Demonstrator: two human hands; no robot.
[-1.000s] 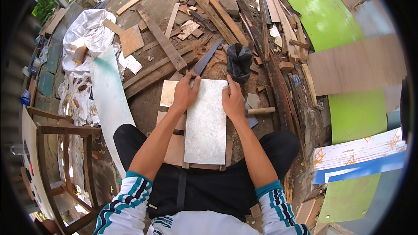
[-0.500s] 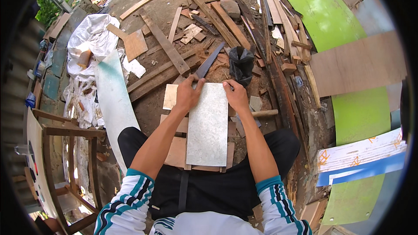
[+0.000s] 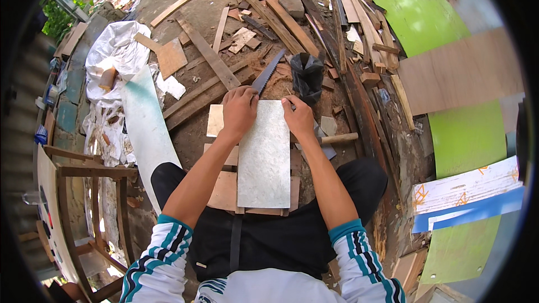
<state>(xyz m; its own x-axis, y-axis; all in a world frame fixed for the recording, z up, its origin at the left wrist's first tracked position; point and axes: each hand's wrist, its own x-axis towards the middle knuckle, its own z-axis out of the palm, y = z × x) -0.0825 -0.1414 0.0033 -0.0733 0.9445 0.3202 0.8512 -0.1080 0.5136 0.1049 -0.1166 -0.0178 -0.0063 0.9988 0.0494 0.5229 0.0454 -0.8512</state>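
A pale, speckled rectangular board (image 3: 264,157) lies lengthwise in front of my lap, on top of several brownish wood pieces (image 3: 223,191). My left hand (image 3: 240,113) is closed at its far left corner, fingers curled past the edge. At the far right corner my right hand (image 3: 298,116) grips the board's edge with thumb and bent fingers; the fingertips are partly hidden. Just beyond my left hand lies a handsaw (image 3: 267,74), its blade pointing away to the right. A black plastic bag (image 3: 307,77) stands open beyond my right hand.
Long planks (image 3: 208,50) and scrap wood litter the dirt ground ahead. To the left are a white sack (image 3: 119,45), a long pale sheet (image 3: 147,123) and a wooden frame (image 3: 95,171). Green panels (image 3: 412,8) and a brown plywood sheet (image 3: 460,73) lie on the right.
Both hands have stayed at the far corners of the board. My left hand's fingers have shifted slightly over the far edge; the whole view has moved a little.
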